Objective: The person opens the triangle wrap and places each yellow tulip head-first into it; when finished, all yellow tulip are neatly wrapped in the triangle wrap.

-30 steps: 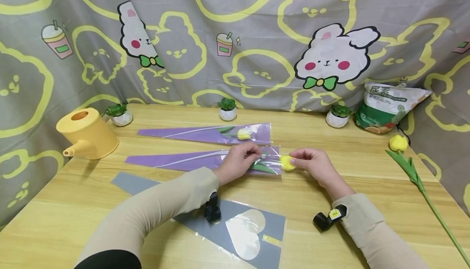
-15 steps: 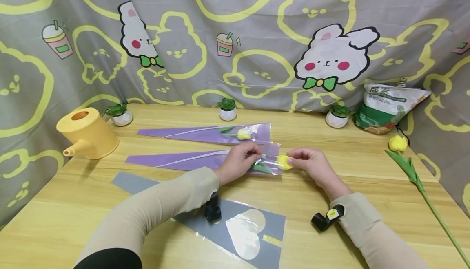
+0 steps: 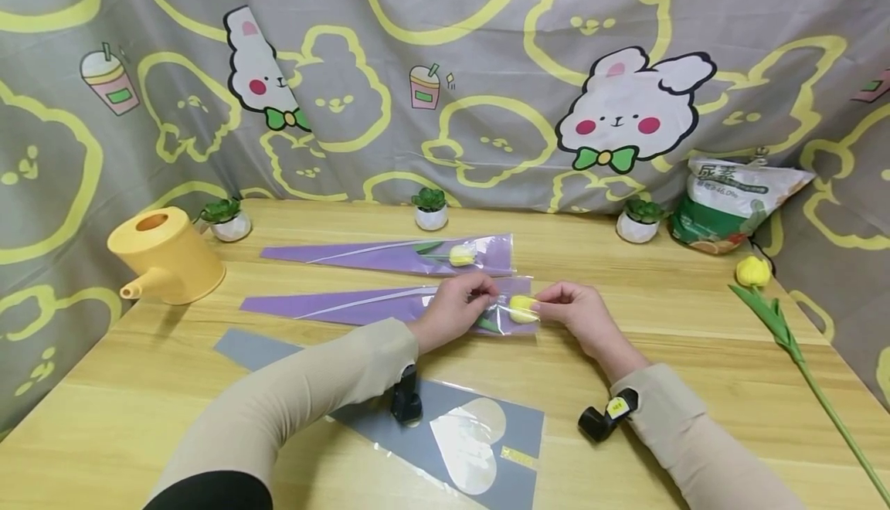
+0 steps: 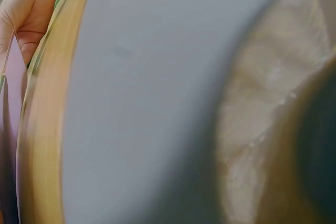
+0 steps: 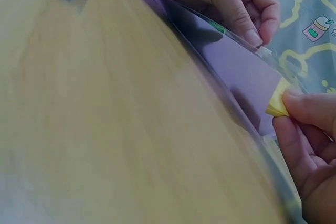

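A yellow artificial tulip point(image 3: 522, 309) lies mostly inside a purple flower sleeve point(image 3: 334, 307) with a clear front, its head near the wide mouth at the right. My right hand point(image 3: 582, 315) pinches the tip of the bloom between thumb and fingers, as the right wrist view shows too. At the sleeve's mouth end, my left hand point(image 3: 455, 305) pinches the clear film above the purple sheet. Part of the stem and leaves is hidden under the left hand. Behind, a second purple sleeve point(image 3: 361, 255) holds another yellow tulip point(image 3: 462, 255).
Nearer me lies a grey sleeve point(image 3: 518, 440) with a clear heart window, partly under my left forearm. A loose yellow tulip point(image 3: 754, 271) lies along the right edge. Around the back stand a yellow watering can point(image 3: 184, 263), several potted succulents point(image 3: 431, 218) and a green-white bag point(image 3: 730, 209).
My right hand has moved left, and the tulip head has slid with it from outside the sleeve's mouth to inside. The left hand stays at the film.
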Demonstrator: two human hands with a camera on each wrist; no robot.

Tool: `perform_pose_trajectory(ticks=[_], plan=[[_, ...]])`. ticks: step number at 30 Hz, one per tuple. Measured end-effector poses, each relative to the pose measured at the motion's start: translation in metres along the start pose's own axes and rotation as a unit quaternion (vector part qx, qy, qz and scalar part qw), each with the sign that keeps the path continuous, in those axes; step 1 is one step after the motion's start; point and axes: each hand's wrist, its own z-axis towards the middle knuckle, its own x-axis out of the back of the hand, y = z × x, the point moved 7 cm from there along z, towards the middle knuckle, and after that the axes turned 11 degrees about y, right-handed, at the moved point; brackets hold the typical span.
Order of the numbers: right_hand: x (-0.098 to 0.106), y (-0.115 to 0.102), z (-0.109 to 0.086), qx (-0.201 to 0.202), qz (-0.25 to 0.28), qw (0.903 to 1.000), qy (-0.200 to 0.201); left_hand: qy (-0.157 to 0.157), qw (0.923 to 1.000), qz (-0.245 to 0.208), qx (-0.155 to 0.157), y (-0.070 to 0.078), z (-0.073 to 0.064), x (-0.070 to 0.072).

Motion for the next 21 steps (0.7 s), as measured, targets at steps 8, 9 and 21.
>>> perform_pose_trajectory(ticks=[8,9,21], plan=[[-0.004,0.003,0.002,-0.01,0.005,0.9999,0.008,-0.002,1.0,0.007,-0.001,-0.001,0.001,0.0],[-0.004,0.003,0.002,-0.013,0.008,0.9999,0.009,-0.003,1.0,0.006,0.0,-0.001,0.001,0.0],[-0.012,0.003,0.0,-0.031,0.049,0.9983,-0.008,0.005,0.9994,-0.014,-0.031,0.003,0.002,0.001]])
